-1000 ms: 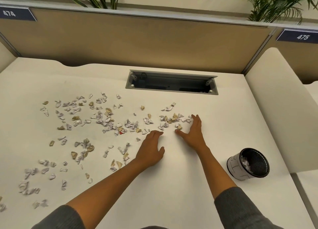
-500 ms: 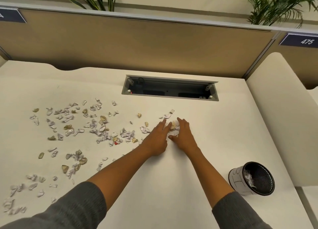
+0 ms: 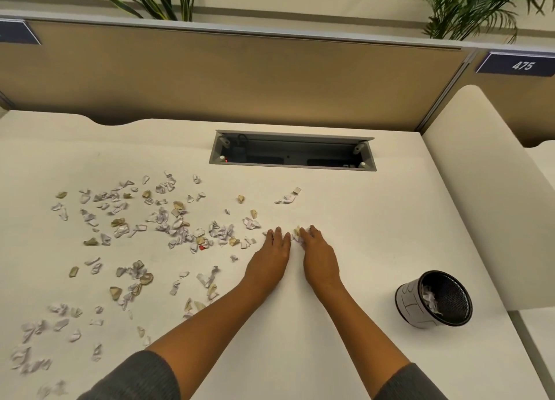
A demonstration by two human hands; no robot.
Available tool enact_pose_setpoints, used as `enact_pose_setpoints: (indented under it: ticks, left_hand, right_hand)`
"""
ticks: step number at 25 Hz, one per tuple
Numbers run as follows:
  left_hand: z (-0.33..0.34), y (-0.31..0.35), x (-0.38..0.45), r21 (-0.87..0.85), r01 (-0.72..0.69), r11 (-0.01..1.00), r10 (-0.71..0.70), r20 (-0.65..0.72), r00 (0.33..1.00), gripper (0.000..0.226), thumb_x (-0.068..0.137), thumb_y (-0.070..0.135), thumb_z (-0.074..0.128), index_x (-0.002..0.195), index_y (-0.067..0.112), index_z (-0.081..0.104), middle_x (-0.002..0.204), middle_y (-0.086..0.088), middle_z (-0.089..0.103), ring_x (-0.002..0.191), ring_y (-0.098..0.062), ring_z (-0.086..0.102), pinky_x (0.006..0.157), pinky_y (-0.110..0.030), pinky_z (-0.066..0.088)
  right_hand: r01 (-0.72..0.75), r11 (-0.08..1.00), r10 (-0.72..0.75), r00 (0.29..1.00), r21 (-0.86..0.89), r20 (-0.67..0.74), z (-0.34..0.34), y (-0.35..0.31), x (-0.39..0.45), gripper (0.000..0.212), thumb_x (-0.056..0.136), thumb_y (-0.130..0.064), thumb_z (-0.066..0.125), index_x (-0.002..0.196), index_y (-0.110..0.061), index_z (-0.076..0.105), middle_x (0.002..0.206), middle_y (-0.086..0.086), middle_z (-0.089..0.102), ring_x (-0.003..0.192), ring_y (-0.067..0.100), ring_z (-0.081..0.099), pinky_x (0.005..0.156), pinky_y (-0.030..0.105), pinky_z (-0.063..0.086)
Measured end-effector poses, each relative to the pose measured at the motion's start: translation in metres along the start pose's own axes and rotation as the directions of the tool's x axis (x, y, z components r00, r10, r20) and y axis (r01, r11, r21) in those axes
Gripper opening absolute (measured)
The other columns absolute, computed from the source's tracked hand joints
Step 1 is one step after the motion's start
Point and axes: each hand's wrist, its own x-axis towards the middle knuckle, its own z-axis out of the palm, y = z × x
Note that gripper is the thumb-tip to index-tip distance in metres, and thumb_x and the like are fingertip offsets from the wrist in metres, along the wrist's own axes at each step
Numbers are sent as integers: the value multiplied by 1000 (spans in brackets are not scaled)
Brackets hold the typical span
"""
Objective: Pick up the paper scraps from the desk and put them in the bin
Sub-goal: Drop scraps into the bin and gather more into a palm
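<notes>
Along the bottom of the frame, two grey sleeves [image 3: 141,375] give way to bare forearms that reach forward over the white bench [image 3: 345,354] and converge near the centre. Both hands lie palm down, side by side, fingers together and pointing away. The left hand [image 3: 268,257] and right hand [image 3: 319,257] press in on a small heap of paper scraps [image 3: 297,233] gathered between their fingertips; neither grip has closed around anything. At lower right a black mesh bin [image 3: 435,299] stands on the bench, tilted, with crumpled paper inside. Scraps litter the left half of the frame. Farther back sit a cable tray [image 3: 292,153], a tan partition [image 3: 240,78] and plants [image 3: 468,6].
</notes>
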Motion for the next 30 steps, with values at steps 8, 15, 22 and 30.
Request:
enact_pose_setpoints:
  ticks: [8, 15, 22, 30]
  left_hand:
    - [-14, -10, -21, -27, -15, 1000, 12, -82, 997, 42, 86, -13, 46, 124, 5, 49, 125, -12, 51, 117, -27, 50, 85, -35, 48]
    - [-13, -23, -32, -163, 22, 986, -40, -113, 993, 29, 89, -8, 40, 100, 7, 62, 103, -10, 59, 98, -27, 57, 75, -35, 46]
    - [-20, -22, -36, -689, 181, 702, -343, -105, 933, 15, 84, 3, 64, 85, 9, 78, 85, -6, 74, 74, -15, 63, 72, -25, 50]
    - [-31, -13, -51, -906, 373, 199, -477, 243, 845, 11, 77, 9, 76, 87, 14, 78, 79, -8, 75, 66, -18, 67, 73, -34, 61]
  right_hand:
    - [38, 999, -41, 995, -38, -90, -2, 12, -23, 24, 95, -3, 43, 101, -13, 65, 105, 0, 63, 82, 21, 61, 67, 30, 43]
    - [-106, 871, 180, 977, 480, -112, -26, 20, -35, 13, 91, -13, 64, 90, -19, 75, 88, -8, 73, 85, 12, 66, 68, 9, 42]
    - [-128, 559, 254, 967, 819, -23, -72, 43, -66, 11, 90, -13, 69, 97, -17, 77, 92, 2, 77, 89, 16, 74, 87, 26, 57]
    - [-156, 653, 481, 841, 741, -247, -138, 98, -122, 11, 89, -20, 71, 97, -26, 76, 92, -5, 76, 80, -5, 70, 71, 13, 51]
